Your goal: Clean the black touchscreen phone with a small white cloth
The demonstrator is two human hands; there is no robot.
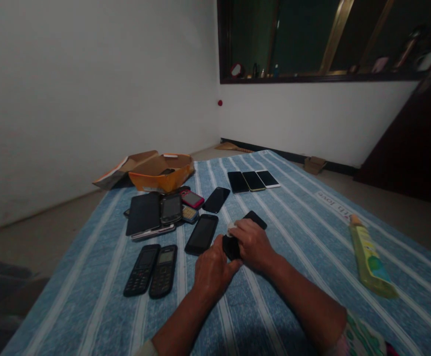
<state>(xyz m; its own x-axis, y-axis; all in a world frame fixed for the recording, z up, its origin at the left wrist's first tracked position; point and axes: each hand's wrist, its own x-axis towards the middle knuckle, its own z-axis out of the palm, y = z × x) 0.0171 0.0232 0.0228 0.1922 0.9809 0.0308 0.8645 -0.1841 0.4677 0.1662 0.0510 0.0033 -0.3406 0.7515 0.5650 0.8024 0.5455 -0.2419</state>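
A dark phone [231, 247] is held low over the bed by my left hand [212, 271], its fingers closed round the near side. My right hand [254, 248] is closed at the far side of that phone, with a small white wad [232, 226], perhaps tissue or cloth, showing at its fingertips. The fingers cover much of the phone. Just beyond my right hand lies a black phone [256, 219], partly hidden. Another black smartphone [202, 234] lies left of my hands, and one more black phone [217, 200] is farther off.
Two keypad phones [152, 271] lie side by side at left. Behind them is a pile of phones [144, 213] before an open orange box [159, 179]. Three smartphones [251, 181] form a row farther back. A yellow-green bottle [371, 259] lies at right on the striped sheet [304, 282].
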